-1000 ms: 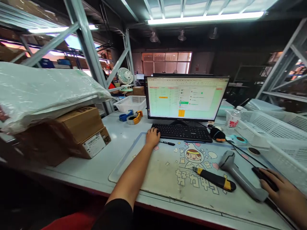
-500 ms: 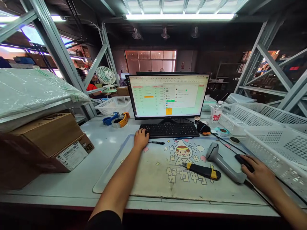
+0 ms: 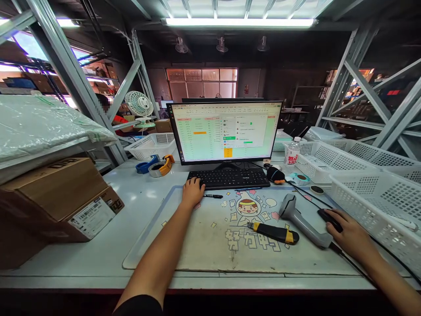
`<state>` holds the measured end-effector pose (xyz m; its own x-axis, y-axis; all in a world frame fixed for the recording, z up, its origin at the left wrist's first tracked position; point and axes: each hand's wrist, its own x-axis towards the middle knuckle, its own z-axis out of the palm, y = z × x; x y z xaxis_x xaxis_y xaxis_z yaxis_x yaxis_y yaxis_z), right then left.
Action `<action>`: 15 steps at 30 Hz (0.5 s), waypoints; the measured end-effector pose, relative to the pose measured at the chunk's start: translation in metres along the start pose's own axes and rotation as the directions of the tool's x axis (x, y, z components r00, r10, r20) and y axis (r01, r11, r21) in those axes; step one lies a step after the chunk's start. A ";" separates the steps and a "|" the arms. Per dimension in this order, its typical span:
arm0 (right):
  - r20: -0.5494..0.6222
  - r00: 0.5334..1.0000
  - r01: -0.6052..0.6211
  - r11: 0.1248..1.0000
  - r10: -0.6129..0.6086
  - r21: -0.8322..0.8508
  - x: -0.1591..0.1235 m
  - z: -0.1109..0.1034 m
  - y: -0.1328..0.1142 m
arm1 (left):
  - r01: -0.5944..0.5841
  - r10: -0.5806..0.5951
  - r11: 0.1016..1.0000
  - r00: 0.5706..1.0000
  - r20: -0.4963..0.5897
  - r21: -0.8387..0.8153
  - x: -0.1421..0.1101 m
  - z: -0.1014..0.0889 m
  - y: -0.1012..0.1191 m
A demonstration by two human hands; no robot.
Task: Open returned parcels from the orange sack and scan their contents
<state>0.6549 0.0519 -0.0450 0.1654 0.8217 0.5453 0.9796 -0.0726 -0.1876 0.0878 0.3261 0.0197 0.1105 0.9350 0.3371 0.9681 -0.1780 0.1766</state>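
My left hand (image 3: 193, 192) rests on the left end of the black keyboard (image 3: 230, 177), fingers stretched over the keys and holding nothing. Just right of it a black pen (image 3: 213, 196) lies on the cartoon-printed desk mat (image 3: 197, 245). My right hand (image 3: 350, 232) is wrapped over a black computer mouse (image 3: 330, 220) at the mat's right side. Between the hands lie a black and yellow utility knife (image 3: 274, 232) and a grey barcode scanner (image 3: 304, 224), the scanner's handle end close to my right hand. The monitor (image 3: 226, 151) behind the keyboard shows a spreadsheet and a chat window.
A cardboard box (image 3: 62, 193) stands at left below a plastic-wrapped package (image 3: 49, 125). Blue and orange tape dispensers (image 3: 161, 166) sit left of the monitor. White baskets (image 3: 371, 193), a bottle (image 3: 292, 152) and tape rolls line the right. A person in red shows behind the fan (image 3: 139, 103).
The view has turned slightly, so everything sits a little further left. A green message bubble has appeared in the chat window. Both hands stay on the keyboard and mouse.
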 end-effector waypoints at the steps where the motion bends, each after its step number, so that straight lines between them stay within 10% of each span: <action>1: 0.003 1.000 -0.003 1.000 0.003 0.003 0.000 0.000 0.000 | -0.006 0.006 1.000 1.000 0.012 0.010 0.000 0.000 0.001; 15: -0.027 0.997 -0.075 0.996 0.074 -0.055 0.001 -0.002 -0.007 | -0.028 0.013 0.996 0.984 0.179 0.082 -0.009 -0.010 0.013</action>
<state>0.6485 0.0523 -0.0417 0.2401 0.7986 0.5520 0.9692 -0.1649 -0.1830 0.0970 0.3122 0.0285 0.1612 0.9724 0.1687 0.9798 -0.1782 0.0908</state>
